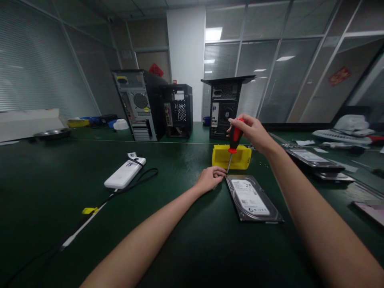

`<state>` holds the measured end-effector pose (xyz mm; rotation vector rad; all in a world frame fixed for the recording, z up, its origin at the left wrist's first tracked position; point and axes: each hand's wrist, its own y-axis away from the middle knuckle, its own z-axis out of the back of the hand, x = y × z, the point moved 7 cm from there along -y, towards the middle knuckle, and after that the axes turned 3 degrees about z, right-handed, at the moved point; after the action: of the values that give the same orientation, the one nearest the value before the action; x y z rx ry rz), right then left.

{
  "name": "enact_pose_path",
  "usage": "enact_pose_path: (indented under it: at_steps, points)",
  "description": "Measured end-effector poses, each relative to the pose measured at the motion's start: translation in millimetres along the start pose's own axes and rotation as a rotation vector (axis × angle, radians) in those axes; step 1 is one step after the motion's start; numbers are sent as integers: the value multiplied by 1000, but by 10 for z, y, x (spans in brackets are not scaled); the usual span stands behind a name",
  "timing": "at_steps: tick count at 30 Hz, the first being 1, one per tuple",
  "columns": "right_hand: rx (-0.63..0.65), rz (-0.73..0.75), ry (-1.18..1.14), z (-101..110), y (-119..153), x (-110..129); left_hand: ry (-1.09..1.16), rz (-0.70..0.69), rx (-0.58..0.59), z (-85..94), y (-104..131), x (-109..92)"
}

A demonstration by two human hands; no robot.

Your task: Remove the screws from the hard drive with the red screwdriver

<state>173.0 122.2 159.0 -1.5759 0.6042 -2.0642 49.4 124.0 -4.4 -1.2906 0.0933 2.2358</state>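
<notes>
Right hand wrapped round red-and-black plastic-handled screwdriver, shaft down, presumably for pressure — left hand half-curled beside silver-black rectangular metal hard drive, perhaps steadying; can't tell its hold.

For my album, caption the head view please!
Right hand holding a red-black screwdriver at the corner of a flat metal hard drive, left hand close.

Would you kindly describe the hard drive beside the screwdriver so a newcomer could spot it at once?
On the green table, find the yellow bin before the rightmost computer tower. The hard drive lies just nearer, label up; unlike the drives farther right, it has the screwdriver at its far left corner.
</notes>
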Motion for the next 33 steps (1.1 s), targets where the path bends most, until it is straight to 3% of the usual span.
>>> enact_pose_path:
  at_steps: [9,18,33]
  points:
    - [96,-28,-253,-144,13,21,16,11,-4,-15,-11,28]
    - [22,-75,-164,-74,-31,-58,28,2,-4,-6,-7,22]
    - [-44,87,42,-62,-31,63,13,-7,-7,7,13,7]
